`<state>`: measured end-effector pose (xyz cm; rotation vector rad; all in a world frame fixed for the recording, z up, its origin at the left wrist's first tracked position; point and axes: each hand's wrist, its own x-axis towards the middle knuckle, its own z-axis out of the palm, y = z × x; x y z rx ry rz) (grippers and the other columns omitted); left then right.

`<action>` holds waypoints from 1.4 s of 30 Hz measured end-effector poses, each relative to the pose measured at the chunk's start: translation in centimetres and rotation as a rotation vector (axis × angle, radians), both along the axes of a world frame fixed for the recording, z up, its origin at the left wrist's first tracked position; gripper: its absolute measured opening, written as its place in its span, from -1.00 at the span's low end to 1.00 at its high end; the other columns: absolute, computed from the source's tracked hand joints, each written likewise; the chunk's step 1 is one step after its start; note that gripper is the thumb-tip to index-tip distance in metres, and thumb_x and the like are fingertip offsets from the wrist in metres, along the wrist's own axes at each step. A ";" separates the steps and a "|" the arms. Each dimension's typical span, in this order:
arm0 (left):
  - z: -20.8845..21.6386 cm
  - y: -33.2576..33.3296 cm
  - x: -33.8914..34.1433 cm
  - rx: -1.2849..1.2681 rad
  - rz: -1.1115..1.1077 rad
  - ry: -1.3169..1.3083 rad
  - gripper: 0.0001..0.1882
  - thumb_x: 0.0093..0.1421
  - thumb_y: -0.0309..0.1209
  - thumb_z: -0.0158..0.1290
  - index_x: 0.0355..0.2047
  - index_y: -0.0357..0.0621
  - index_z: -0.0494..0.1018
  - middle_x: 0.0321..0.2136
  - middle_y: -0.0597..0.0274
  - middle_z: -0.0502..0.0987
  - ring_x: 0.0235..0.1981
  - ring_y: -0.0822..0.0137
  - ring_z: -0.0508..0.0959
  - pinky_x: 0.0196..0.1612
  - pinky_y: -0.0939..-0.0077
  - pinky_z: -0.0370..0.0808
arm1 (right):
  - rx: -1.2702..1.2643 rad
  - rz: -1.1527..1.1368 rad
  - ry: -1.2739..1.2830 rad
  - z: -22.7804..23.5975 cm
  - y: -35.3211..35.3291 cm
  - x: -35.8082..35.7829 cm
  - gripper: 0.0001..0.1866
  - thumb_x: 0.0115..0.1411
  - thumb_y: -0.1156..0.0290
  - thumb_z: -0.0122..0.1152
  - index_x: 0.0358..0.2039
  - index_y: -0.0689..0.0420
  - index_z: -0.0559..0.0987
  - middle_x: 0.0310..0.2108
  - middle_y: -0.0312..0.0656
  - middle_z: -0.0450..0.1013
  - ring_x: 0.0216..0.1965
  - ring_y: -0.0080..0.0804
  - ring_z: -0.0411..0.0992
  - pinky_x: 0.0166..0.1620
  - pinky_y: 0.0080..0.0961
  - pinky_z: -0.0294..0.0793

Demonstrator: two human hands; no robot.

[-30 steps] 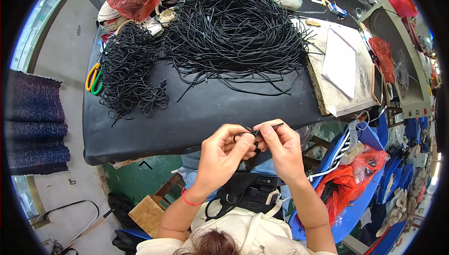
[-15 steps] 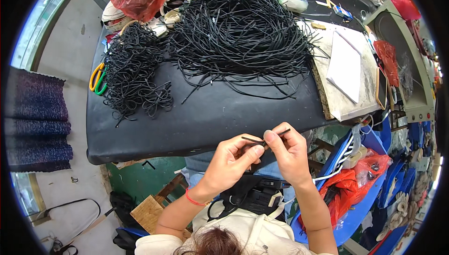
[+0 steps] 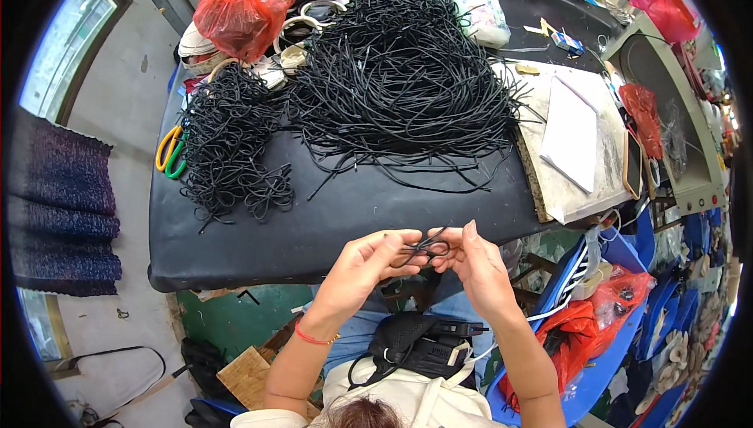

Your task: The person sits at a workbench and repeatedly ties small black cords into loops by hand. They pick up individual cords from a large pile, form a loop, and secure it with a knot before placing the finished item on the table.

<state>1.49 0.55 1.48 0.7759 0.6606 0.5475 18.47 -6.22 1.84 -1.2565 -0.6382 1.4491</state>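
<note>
Just off the near edge of the table, a short black cord (image 3: 427,249) is bent into small loops with its ends sticking out. My left hand (image 3: 365,265) has the cord at its fingertips, thumb over the fingers. My right hand (image 3: 480,269) meets it from the other side, fingers behind the loops and thumb raised. Beyond them a big tangled heap of black cords (image 3: 408,91) covers the middle of the black table (image 3: 369,212). To its left lies a smaller bunch of looped black cords (image 3: 231,142).
Scissors with yellow and green handles (image 3: 171,152) lie beside the smaller bunch. A red plastic bag (image 3: 247,8) stands at the back left. On the right, a board (image 3: 541,126) carries white paper (image 3: 571,134). A blue container (image 3: 584,381) with red bags stands by my right arm.
My hands have moved slightly apart and my right thumb has lifted off the cord. The cord, earlier pinched with straight ends out, now shows open loops between my fingers.
</note>
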 end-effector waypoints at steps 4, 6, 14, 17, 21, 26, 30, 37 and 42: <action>-0.1 0.4 -0.6 -0.201 0.043 -0.125 -0.36 0.30 0.00 -0.39 -0.09 -0.45 0.34 -0.19 0.00 0.47 -0.15 0.22 0.51 -0.07 0.38 0.48 | 0.010 -0.016 0.006 -0.2 0.1 -0.3 -0.46 0.30 0.03 -0.27 -0.16 0.30 0.44 -0.34 -0.20 0.40 -0.36 -0.57 0.35 -0.26 -0.65 0.34; -0.2 0.5 -0.7 -0.221 0.047 -0.128 -0.38 0.30 -0.03 -0.38 -0.08 -0.45 0.33 -0.20 0.00 0.47 -0.16 0.22 0.51 -0.07 0.38 0.48 | -0.010 -0.027 0.009 -0.3 0.0 -0.5 -0.51 0.30 0.07 -0.22 -0.17 0.30 0.45 -0.35 -0.21 0.41 -0.36 -0.57 0.36 -0.26 -0.65 0.34; -1.1 -0.2 -0.7 0.028 0.050 0.008 -0.70 0.20 -0.43 -0.03 -0.10 -0.35 0.35 -0.21 0.09 0.48 -0.19 0.34 0.52 -0.10 0.49 0.48 | -0.009 -0.002 -0.128 -0.3 0.0 -1.1 -0.71 0.23 0.29 0.01 -0.21 0.28 0.47 -0.38 -0.25 0.43 -0.38 -0.58 0.38 -0.30 -0.64 0.36; -1.1 -0.2 -1.0 0.058 0.081 0.037 -0.74 0.17 -0.46 0.01 -0.14 -0.31 0.38 -0.25 0.12 0.50 -0.23 0.38 0.52 -0.12 0.51 0.48 | 0.009 -0.007 -0.139 -0.3 0.0 -1.4 -0.74 0.20 0.32 0.05 -0.25 0.28 0.47 -0.40 -0.27 0.43 -0.40 -0.60 0.38 -0.32 -0.67 0.37; -0.9 -0.5 -0.4 -0.071 0.202 -0.098 -0.81 0.17 -0.45 0.00 -0.21 -0.24 0.41 -0.32 0.15 0.52 -0.29 0.40 0.53 -0.15 0.52 0.47 | 0.043 -0.008 -0.140 -0.1 0.2 -2.1 -0.83 0.16 0.40 0.12 -0.32 0.26 0.48 -0.41 -0.30 0.43 -0.40 -0.65 0.37 -0.33 -0.73 0.36; 0.1 -0.6 0.5 -0.131 0.243 -0.160 -0.86 0.19 -0.43 -0.02 -0.27 -0.21 0.43 -0.36 0.16 0.52 -0.32 0.39 0.53 -0.16 0.50 0.47 | 0.180 -0.034 -0.243 1.2 -0.4 -1.8 -0.81 0.16 0.48 0.10 -0.22 0.26 0.44 -0.35 -0.30 0.41 -0.33 -0.65 0.38 -0.24 -0.70 0.37; 0.5 -0.6 0.0 0.001 0.097 -0.035 -0.85 0.19 -0.43 -0.02 -0.31 -0.26 0.44 -0.40 0.19 0.53 -0.39 0.42 0.54 -0.25 0.53 0.50 | 0.235 0.025 -0.312 2.3 1.4 -1.5 -0.75 0.19 0.46 0.05 -0.15 0.30 0.46 -0.21 -0.21 0.37 -0.20 -0.52 0.38 -0.11 -0.60 0.36; 0.8 -0.9 0.0 0.033 0.022 -0.041 -0.87 0.16 -0.46 0.00 -0.36 -0.30 0.47 -0.43 0.21 0.52 -0.43 0.45 0.52 -0.30 0.55 0.50 | 0.133 0.029 0.085 1.0 1.9 -2.0 -0.79 0.22 0.38 0.02 -0.38 0.27 0.51 -0.56 -0.29 0.42 -0.60 -0.69 0.31 -0.54 -0.72 0.33; 0.6 -1.1 0.2 0.023 0.022 -0.042 -0.87 0.17 -0.46 0.00 -0.36 -0.29 0.47 -0.42 0.22 0.52 -0.41 0.45 0.52 -0.29 0.55 0.50 | 0.104 0.041 0.101 0.6 1.9 -1.7 -0.79 0.22 0.36 0.02 -0.36 0.26 0.51 -0.55 -0.30 0.42 -0.58 -0.70 0.32 -0.53 -0.73 0.33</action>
